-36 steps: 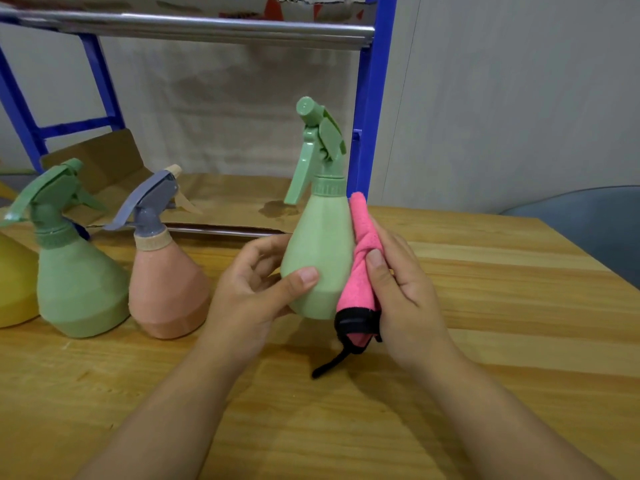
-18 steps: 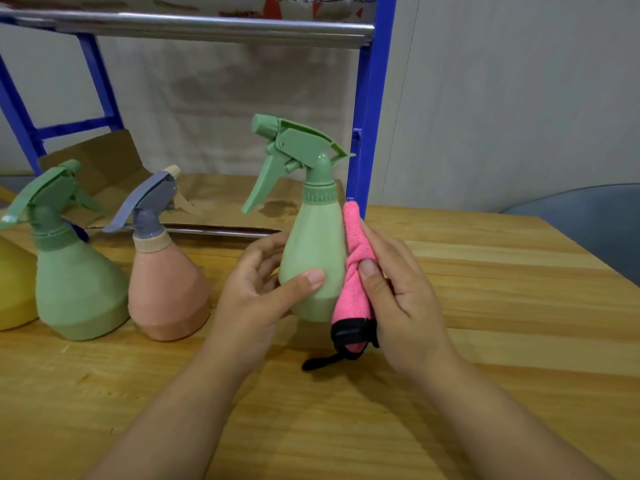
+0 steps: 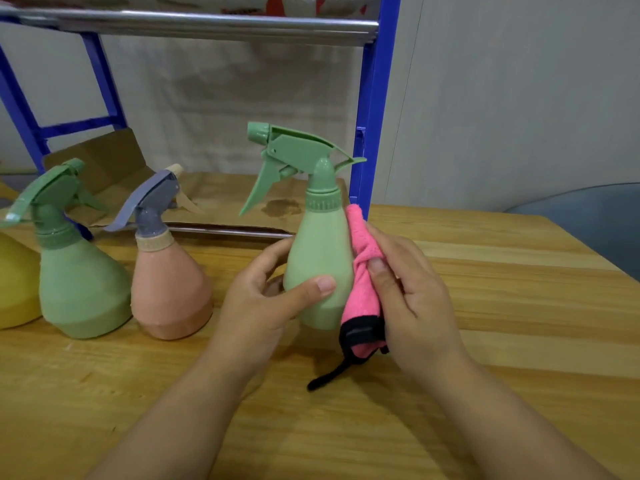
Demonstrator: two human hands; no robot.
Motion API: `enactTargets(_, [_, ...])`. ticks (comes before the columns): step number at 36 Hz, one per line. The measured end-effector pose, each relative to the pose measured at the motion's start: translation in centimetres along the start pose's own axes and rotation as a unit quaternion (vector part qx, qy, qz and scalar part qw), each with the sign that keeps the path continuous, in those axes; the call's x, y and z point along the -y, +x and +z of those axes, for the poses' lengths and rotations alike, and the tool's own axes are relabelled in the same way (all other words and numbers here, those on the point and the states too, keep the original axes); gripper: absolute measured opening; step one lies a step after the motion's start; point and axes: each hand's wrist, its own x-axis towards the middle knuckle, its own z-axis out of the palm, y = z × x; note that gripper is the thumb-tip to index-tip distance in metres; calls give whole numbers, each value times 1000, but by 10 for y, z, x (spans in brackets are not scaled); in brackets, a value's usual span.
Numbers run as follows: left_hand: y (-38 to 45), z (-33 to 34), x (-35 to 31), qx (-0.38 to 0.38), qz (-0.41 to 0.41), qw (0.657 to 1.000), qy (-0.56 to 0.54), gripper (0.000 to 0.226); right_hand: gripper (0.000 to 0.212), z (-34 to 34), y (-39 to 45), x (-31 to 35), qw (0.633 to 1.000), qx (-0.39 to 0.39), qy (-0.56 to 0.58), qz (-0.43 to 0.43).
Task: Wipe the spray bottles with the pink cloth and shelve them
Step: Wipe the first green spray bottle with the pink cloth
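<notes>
Above the table [image 3: 519,306], the pale green spray bottle [image 3: 320,265] stands upright, nozzle leftward.

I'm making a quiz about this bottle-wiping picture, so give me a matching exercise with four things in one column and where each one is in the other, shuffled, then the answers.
Things:
1. pink cloth
2. light green spray bottle
3. peach spray bottle
4. yellow bottle

Places:
A. gripped by the left hand
B. at the far left edge, cut off by the frame
C. pressed against a bottle by the right hand
D. standing on the wooden table beside the darker green bottle

Pairs: 1-C, 2-A, 3-D, 4-B
</notes>
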Motion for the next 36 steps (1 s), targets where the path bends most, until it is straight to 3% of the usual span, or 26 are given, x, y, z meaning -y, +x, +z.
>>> enactTargets(5, [-2,0,1,-2,5,1000,6,56,38,1,3,-5,991,6,86,106])
enactTargets(10, [-2,-2,0,-24,8,1000,15,64,37,0,-3,-5,990,20,71,118])
enactTargets(18, [-3,-2,-1,-15,25,997,65,59,38,-1,-4,7,999,-17,-33,-38])
enactTargets(28, [-5,4,4,3,89,976,197,63,37,-4,13,12,970,-136,-109,-170])
enactTargets(36, [-3,-5,2,-9,81,984,161,63,35,-2,0,-1,981,-13,-91,-172])
